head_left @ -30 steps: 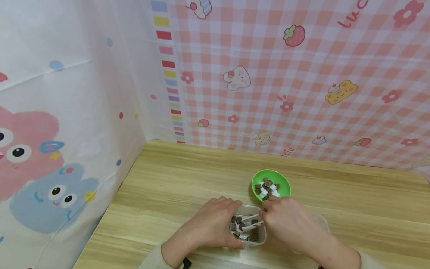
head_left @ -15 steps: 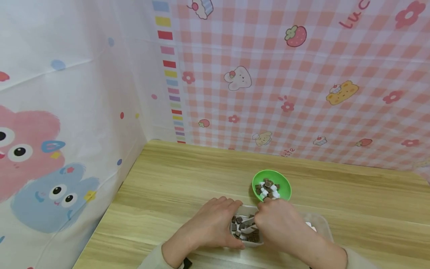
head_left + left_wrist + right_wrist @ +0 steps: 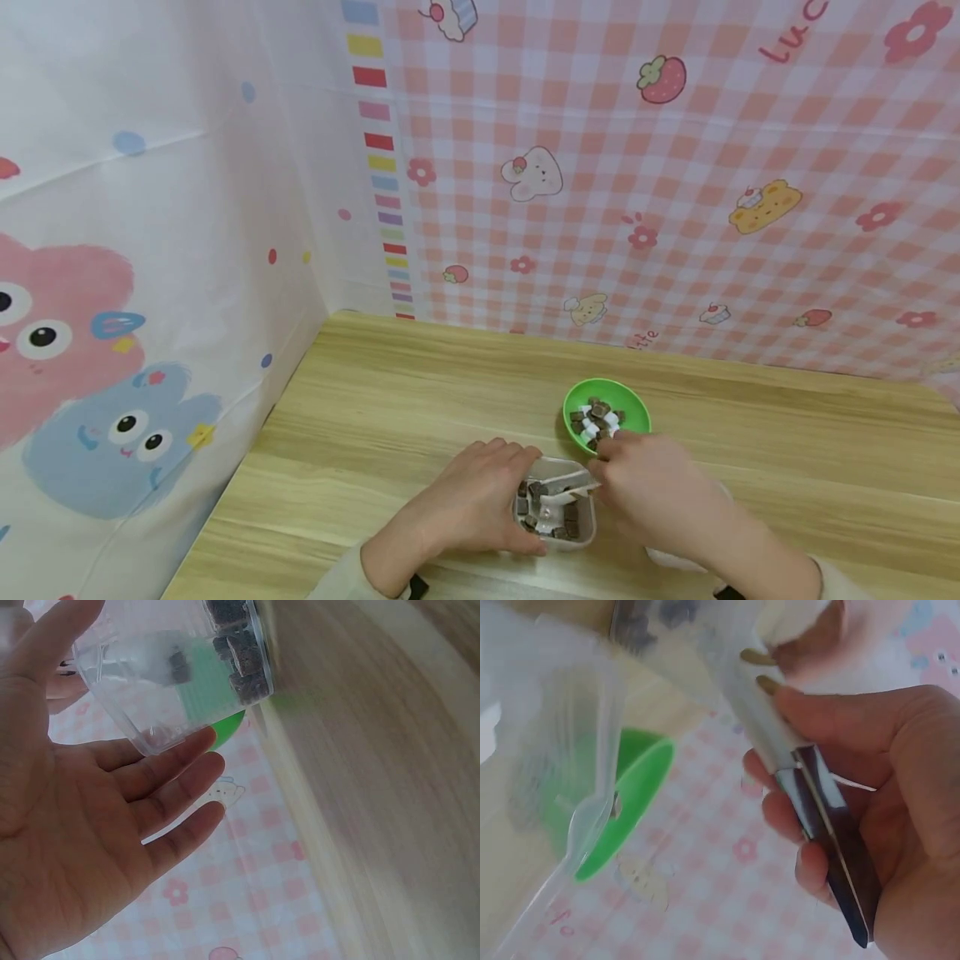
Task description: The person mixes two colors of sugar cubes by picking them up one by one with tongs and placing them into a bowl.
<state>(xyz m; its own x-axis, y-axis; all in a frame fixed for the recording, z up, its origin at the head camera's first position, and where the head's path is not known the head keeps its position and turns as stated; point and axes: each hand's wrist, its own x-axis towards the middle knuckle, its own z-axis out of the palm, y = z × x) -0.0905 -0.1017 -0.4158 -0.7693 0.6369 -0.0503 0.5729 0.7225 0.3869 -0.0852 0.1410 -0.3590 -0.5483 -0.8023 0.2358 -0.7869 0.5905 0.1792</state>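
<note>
My left hand (image 3: 472,500) holds a small clear plastic container (image 3: 570,543) steady on the table, thumb and fingers at opposite sides. Several dark brown cubes (image 3: 572,521) lie inside it. In my right hand (image 3: 660,492) is a pair of tongs (image 3: 829,825) with metal handles and pale tips, which reach into the container. Through the clear wall in the left wrist view, one brown cube (image 3: 178,667) shows right at a tip; whether it is pinched I cannot tell. Just behind sits a green bowl (image 3: 636,404) with brown and white cubes mixed.
Another clear plastic container (image 3: 678,561) stands to the right, mostly hidden under my right forearm. A pink checked cloth (image 3: 480,208) hangs behind the wooden table (image 3: 360,400), and a white printed cloth (image 3: 225,208) hangs at its left.
My right hand dips left with the tongs into the container, then shifts back right and slightly up. Brown cubes inside have shifted. My left hand stays in place.
</note>
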